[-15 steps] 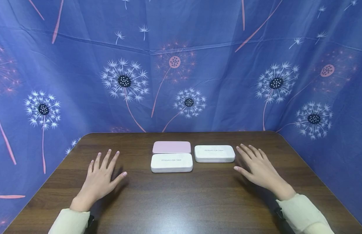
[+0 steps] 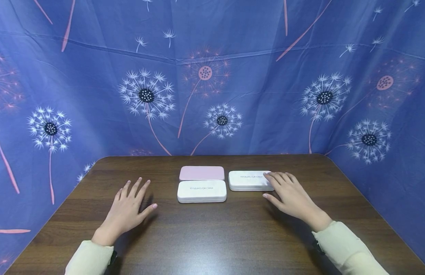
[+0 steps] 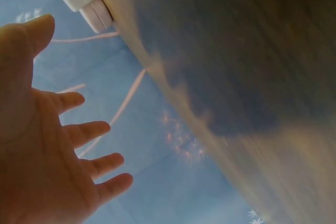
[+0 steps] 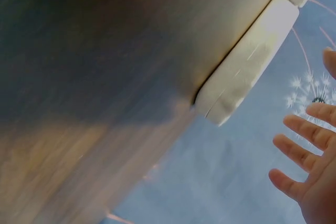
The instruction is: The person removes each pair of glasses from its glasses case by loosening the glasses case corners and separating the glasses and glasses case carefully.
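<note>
White case (image 2: 247, 181) at one o'clock lies flat, likely for stability, with left hand (image 2: 126, 212) and right hand (image 2: 292, 195) spread wide, empty.

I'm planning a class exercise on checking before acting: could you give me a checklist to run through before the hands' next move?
1. Left hand free: ok, fingers spread, holding nothing.
2. Right hand free: ok, fingers extended, holding nothing.
3. Right white case gripped: not ok, no fingers curl round it.
4. White lids closed: ok, on that one and the front white case.
5. Gap between front white case and pink case: cannot tell, its near edge is hidden.
6. Cases flat on table: ok.
</note>
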Action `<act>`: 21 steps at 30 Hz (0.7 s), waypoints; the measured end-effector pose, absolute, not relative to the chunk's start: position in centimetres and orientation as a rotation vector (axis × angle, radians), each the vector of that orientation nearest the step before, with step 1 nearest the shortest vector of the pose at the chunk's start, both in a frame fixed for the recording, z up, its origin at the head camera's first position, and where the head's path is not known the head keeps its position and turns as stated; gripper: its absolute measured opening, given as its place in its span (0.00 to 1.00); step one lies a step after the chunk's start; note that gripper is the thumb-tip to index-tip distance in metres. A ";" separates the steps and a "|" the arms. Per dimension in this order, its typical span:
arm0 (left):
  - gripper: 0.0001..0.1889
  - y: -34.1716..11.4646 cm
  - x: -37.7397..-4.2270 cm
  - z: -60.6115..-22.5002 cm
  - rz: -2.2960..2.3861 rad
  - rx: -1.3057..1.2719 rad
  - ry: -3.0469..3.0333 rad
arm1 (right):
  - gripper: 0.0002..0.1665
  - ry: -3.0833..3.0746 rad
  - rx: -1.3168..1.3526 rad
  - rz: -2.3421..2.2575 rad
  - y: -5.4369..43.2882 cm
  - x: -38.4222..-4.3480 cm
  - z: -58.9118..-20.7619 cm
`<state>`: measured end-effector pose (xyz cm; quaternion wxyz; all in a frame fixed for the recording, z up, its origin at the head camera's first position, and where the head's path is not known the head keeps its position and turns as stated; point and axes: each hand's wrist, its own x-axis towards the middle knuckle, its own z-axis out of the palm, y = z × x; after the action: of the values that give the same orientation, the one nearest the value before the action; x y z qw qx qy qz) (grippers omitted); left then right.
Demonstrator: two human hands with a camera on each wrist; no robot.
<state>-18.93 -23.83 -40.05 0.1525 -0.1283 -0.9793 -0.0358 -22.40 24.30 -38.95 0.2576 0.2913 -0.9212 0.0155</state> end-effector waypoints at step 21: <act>0.39 -21.0 -19.7 -40.3 -0.069 -0.523 -2.776 | 0.33 -2.459 0.946 -0.077 19.8 -23.2 -39.2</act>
<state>-19.66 -21.01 -40.34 0.1575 -0.1826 -0.9702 -0.0241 -23.20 19.77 -39.16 0.2502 0.3475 -0.9032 -0.0281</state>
